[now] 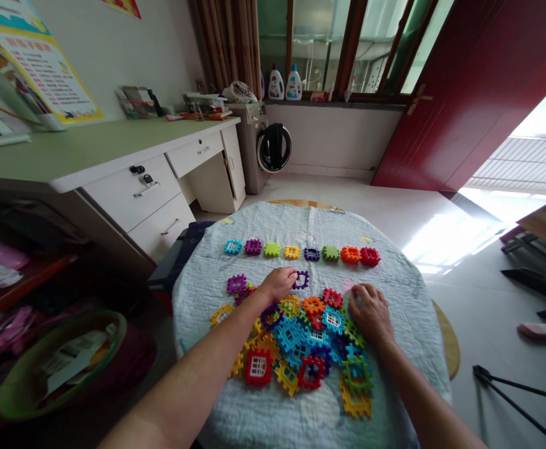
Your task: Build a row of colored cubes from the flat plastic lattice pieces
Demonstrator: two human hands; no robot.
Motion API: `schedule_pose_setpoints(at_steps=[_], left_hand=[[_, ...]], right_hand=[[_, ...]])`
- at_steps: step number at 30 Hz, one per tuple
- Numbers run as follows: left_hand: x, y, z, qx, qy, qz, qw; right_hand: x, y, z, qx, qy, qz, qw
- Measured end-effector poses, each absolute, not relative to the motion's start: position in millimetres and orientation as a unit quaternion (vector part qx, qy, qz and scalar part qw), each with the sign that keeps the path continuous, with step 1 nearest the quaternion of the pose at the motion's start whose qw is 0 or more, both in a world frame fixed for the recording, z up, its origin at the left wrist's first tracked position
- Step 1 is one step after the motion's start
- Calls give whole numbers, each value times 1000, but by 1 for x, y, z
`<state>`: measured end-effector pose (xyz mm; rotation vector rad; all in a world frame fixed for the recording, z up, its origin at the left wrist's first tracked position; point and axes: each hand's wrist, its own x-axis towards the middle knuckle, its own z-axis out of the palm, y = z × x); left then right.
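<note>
My left hand (280, 284) reaches out over the far side of a loose pile, its fingers pinched on the edge of a dark purple square block (302, 280) with notched sides and an open middle. At the pile's right edge rests my right hand (371, 310), fingers loosely bent and apart, holding nothing I can see; green blocks (353, 330) lie against it. The pile mixes notched blocks, such as a blue block (292, 335), a red block (258, 366) with a white window lattice, and a yellow block (287, 376). Beyond, several blocks stand in a row, from a light-blue block (232, 247) to a red block (370, 256).
A pale blue cloth (394, 386) covers the round table. To the left are a desk with drawers (133, 193) and a waste basket (62, 374). A washing machine (252, 149) stands ahead with its door open. Black tripod legs (511, 386) stand at right.
</note>
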<state>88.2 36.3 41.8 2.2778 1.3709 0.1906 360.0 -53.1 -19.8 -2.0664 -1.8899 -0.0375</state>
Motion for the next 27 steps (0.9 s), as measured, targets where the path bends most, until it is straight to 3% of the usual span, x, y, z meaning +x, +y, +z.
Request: schedule_pose_setpoints(at_steps=[7, 11, 18, 27], left_hand=[[88, 33, 41, 791, 584, 98, 153], [109, 19, 45, 826, 544, 120, 86], [154, -8, 32, 865, 459, 80, 189], [151, 2, 15, 814, 359, 199, 411]], right_hand=[[360, -53, -22, -724, -665, -30, 181], [361, -53, -23, -721, -668, -32, 182], [359, -53, -21, -727, -662, -32, 182], [362, -52, -26, -719, -668, -46, 186]])
